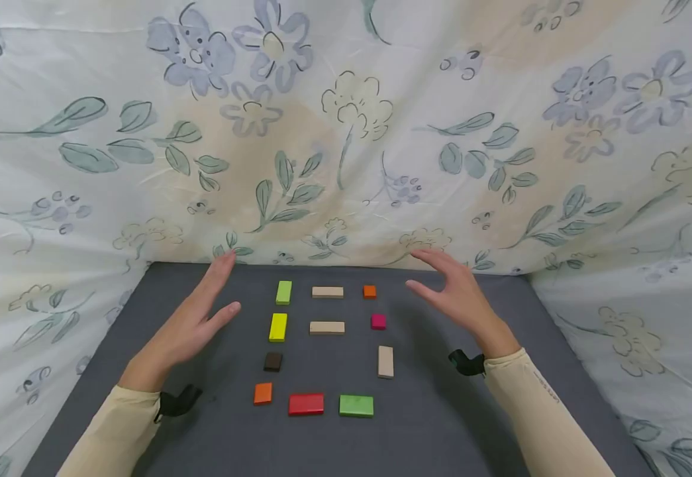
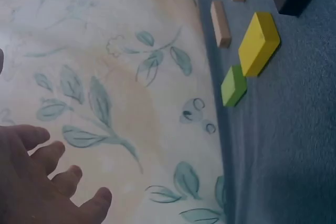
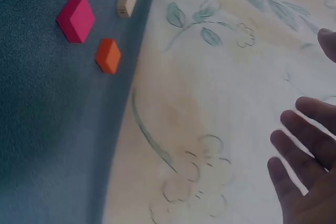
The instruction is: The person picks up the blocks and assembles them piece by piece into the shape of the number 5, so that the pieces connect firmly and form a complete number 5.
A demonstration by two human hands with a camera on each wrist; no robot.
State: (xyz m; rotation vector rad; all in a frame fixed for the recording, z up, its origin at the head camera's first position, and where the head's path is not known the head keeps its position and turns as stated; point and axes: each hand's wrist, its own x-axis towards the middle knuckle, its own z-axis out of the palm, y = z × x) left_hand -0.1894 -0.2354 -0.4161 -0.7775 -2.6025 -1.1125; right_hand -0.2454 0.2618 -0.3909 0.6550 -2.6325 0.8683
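Note:
Both hands hover above the dark table with nothing in them. The left hand (image 1: 186, 328) is at the left of the blocks, fingers extended, nearest the yellow block (image 1: 277, 327) and the light green block (image 1: 283, 292). Over on the right, the right hand (image 1: 463, 298) has its fingers spread near the small orange block (image 1: 369, 291) and the magenta block (image 1: 378, 322). In the left wrist view the left hand (image 2: 50, 177) shows relaxed, parted fingers. The right wrist view shows the right hand (image 3: 307, 150) with fingers apart, touching no block.
Other blocks lie separately: two wooden ones (image 1: 327, 292) (image 1: 327, 328) in the middle, a wooden one (image 1: 385, 362) at right, a dark block (image 1: 272, 362), an orange block (image 1: 263, 393), a red block (image 1: 306, 404) and a green block (image 1: 356, 406). Flowered cloth (image 1: 346, 152) surrounds the table (image 1: 322, 450).

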